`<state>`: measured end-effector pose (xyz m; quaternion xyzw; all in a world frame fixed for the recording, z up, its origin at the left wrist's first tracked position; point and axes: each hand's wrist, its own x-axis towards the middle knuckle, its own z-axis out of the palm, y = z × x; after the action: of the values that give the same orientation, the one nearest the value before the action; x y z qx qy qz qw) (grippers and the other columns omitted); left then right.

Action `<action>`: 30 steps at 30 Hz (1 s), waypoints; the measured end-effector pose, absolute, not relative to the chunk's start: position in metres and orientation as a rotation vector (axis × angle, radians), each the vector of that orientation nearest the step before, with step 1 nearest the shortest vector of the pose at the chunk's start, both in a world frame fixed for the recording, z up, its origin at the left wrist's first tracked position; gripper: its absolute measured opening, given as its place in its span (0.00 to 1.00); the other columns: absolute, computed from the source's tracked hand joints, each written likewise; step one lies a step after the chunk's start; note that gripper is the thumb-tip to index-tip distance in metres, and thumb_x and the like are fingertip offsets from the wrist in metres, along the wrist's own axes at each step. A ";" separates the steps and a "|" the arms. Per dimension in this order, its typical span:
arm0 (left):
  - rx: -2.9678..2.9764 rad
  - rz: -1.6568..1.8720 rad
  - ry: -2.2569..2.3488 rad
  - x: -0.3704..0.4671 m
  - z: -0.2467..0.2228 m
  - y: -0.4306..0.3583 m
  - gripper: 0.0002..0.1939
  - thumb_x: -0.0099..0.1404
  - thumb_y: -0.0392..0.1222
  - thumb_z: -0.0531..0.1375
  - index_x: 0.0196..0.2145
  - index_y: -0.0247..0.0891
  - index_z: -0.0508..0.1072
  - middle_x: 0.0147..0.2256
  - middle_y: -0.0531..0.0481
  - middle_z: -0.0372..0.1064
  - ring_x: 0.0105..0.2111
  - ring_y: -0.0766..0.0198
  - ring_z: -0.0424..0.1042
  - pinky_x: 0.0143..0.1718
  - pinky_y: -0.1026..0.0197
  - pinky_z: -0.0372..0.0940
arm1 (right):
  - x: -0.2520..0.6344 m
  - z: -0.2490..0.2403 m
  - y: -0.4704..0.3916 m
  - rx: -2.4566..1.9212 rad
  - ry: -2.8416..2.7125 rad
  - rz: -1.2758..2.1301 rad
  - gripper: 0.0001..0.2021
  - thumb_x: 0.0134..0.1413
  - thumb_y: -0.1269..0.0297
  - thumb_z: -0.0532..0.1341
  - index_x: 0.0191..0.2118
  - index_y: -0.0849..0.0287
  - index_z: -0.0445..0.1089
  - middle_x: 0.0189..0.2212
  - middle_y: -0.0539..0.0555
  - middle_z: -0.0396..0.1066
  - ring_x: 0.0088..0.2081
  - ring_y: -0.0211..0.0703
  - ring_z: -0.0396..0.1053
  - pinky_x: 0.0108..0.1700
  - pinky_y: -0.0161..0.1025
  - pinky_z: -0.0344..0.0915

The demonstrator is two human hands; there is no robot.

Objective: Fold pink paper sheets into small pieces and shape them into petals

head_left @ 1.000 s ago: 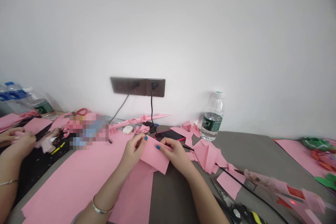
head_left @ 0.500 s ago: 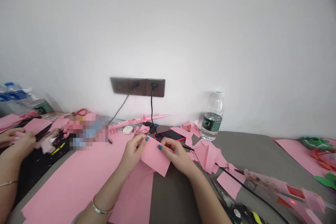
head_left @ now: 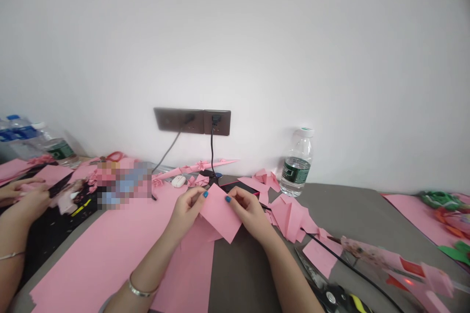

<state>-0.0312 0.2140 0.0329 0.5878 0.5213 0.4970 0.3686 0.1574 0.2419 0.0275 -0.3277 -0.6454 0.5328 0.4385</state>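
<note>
Above a gray table (head_left: 235,274), the left hand (head_left: 189,210) and right hand (head_left: 248,213) pinch a pink paper piece (head_left: 222,219) between their fingertips (head_left: 205,195); pink sheets (head_left: 121,244) lie left of the fingertips, folded paper (head_left: 292,217) to their right; beyond, a bottle (head_left: 295,170) stands near the white wall (head_left: 330,58).

The left forearm (head_left: 152,259) and right forearm (head_left: 284,261) are slanting inward; the left hand (head_left: 186,211) and right hand (head_left: 250,214) are pinching, thumbs (head_left: 235,208) pressing against curled fingers (head_left: 190,196), near each other.

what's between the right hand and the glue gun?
Head view: folded pink paper, then a flat pink piece and a stretch of black cable.
</note>
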 end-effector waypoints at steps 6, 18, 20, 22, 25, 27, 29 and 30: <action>1.636 1.110 1.246 -0.031 0.033 0.213 0.14 0.65 0.50 0.55 0.27 0.37 0.67 0.20 0.57 0.53 0.20 0.69 0.53 0.21 0.66 0.49 | 0.158 0.029 0.241 -0.781 -1.594 1.389 0.12 0.55 0.54 0.61 0.36 0.58 0.69 0.31 0.52 0.70 0.34 0.42 0.67 0.35 0.37 0.61; 1.751 1.041 1.328 -0.028 0.031 0.212 0.07 0.62 0.41 0.55 0.27 0.38 0.66 0.21 0.58 0.57 0.21 0.69 0.54 0.24 0.66 0.48 | 0.150 0.026 0.241 -0.854 -1.663 1.164 0.06 0.55 0.63 0.58 0.32 0.58 0.70 0.29 0.51 0.70 0.31 0.41 0.66 0.33 0.37 0.60; 1.762 1.017 1.309 -0.028 0.032 0.212 0.07 0.62 0.40 0.55 0.26 0.38 0.65 0.21 0.58 0.57 0.21 0.69 0.54 0.23 0.66 0.48 | 0.147 0.028 0.238 -0.840 -1.704 1.135 0.04 0.53 0.67 0.58 0.32 0.57 0.70 0.30 0.51 0.71 0.33 0.42 0.67 0.35 0.37 0.61; 1.789 1.005 1.291 -0.027 0.033 0.210 0.07 0.62 0.40 0.54 0.26 0.39 0.64 0.22 0.58 0.57 0.21 0.69 0.54 0.23 0.66 0.48 | 0.145 0.030 0.236 -0.827 -1.722 1.105 0.04 0.51 0.70 0.57 0.31 0.57 0.70 0.30 0.51 0.71 0.34 0.43 0.67 0.37 0.38 0.61; 1.857 1.002 1.296 -0.027 0.034 0.209 0.08 0.63 0.38 0.53 0.26 0.39 0.62 0.22 0.58 0.56 0.21 0.69 0.54 0.24 0.66 0.48 | 0.145 0.031 0.236 -0.865 -1.734 1.044 0.05 0.47 0.73 0.57 0.29 0.57 0.69 0.28 0.50 0.70 0.31 0.41 0.66 0.33 0.36 0.60; 1.885 0.992 1.302 -0.027 0.035 0.208 0.07 0.63 0.37 0.52 0.26 0.39 0.62 0.22 0.58 0.56 0.22 0.69 0.54 0.24 0.66 0.49 | 0.149 0.029 0.240 -0.921 -1.737 0.995 0.05 0.46 0.73 0.56 0.28 0.57 0.68 0.25 0.49 0.68 0.28 0.40 0.64 0.30 0.36 0.58; 1.885 0.991 1.308 -0.027 0.036 0.207 0.07 0.62 0.36 0.52 0.26 0.39 0.61 0.23 0.58 0.57 0.22 0.69 0.54 0.25 0.66 0.49 | 0.156 0.025 0.245 -0.990 -1.704 0.949 0.04 0.46 0.72 0.57 0.27 0.57 0.67 0.24 0.48 0.66 0.26 0.39 0.63 0.28 0.36 0.57; 1.878 0.996 1.312 -0.028 0.036 0.207 0.07 0.62 0.36 0.52 0.25 0.39 0.61 0.23 0.58 0.57 0.23 0.69 0.54 0.25 0.66 0.49 | 0.160 0.023 0.248 -1.024 -1.665 0.933 0.03 0.45 0.71 0.57 0.27 0.56 0.66 0.23 0.48 0.65 0.25 0.40 0.62 0.28 0.36 0.57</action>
<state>-0.0276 0.2075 0.0363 0.7133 0.4983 0.3782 0.3161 0.1599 0.2477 0.0233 -0.4178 -0.6789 0.3804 0.4688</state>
